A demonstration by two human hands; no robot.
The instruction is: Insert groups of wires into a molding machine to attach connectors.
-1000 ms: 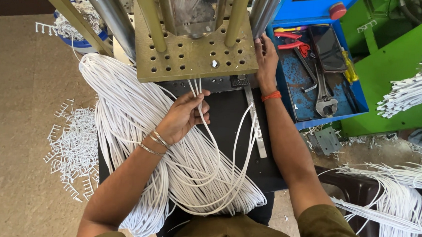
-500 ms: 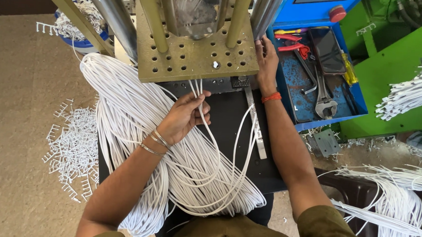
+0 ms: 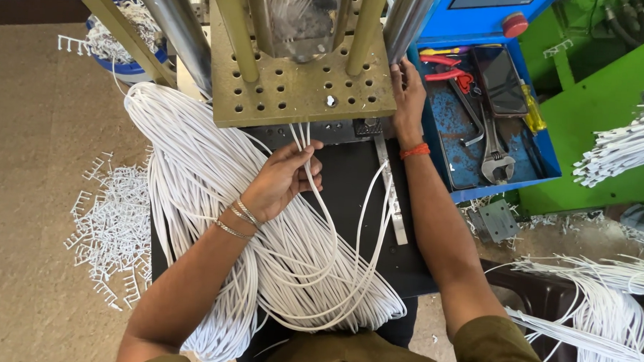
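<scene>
My left hand [image 3: 282, 179] pinches a few white cable ends [image 3: 306, 140] that run under the olive perforated machine plate [image 3: 297, 89]. A thick bundle of white cables [image 3: 192, 175] loops over the black work surface [image 3: 358, 175] and across my lap. My right hand [image 3: 409, 98] rests against the right edge of the machine plate, fingers curled on it beside a steel column [image 3: 405, 22]. A red band sits on my right wrist and thin bangles on my left.
A blue tool tray [image 3: 551, 166] at right holds a wrench [image 3: 493, 156], pliers, screwdrivers and a dark phone. Green machine housing [image 3: 607, 114] stands beyond it. White plastic sprue scraps [image 3: 110, 230] litter the floor at left. More white cables [image 3: 606, 309] lie at lower right.
</scene>
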